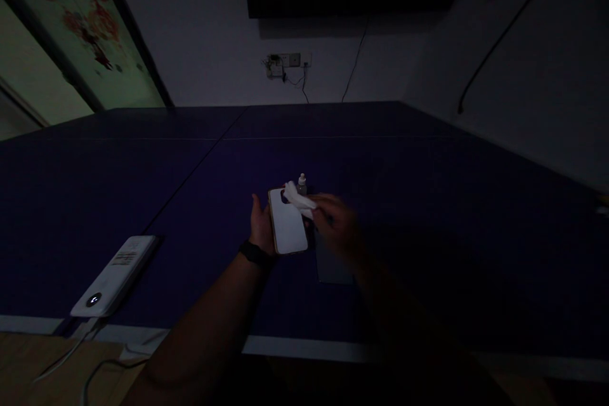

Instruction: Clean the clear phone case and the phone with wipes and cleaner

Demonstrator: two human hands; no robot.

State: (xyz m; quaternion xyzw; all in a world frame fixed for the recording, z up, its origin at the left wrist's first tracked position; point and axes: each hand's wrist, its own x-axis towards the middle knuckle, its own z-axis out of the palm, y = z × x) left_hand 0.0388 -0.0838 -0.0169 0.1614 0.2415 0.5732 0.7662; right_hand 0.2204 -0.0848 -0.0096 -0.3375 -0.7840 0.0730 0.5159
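Two hands are at work above the counter (190,292): your left hand (261,228) is clamped on the phone (290,228) from beneath, thumb standing out to the side, and your right hand (335,219) has its fingers pinched together on the cloth (299,199). The phone rests in your left palm, white back up, camera end away from you; the cloth lies over that end, though whether it presses there is hard to tell.

The step looks like wiping the back. To do it well, bring that left thumb in against the edge so the phone can't twist, fold the cloth's loose end into a pad, go lightly around the camera, then draw long overlapping strokes towards your wrist. Light is poor, so tilt the phone to look for smears.

Count them: one phone, one cloth, one bottle (302,185) just beyond the phone, one dark flat thing (334,266) by your right hand, one power bank (114,276) well off to the left, one wristband (254,253) on your left wrist
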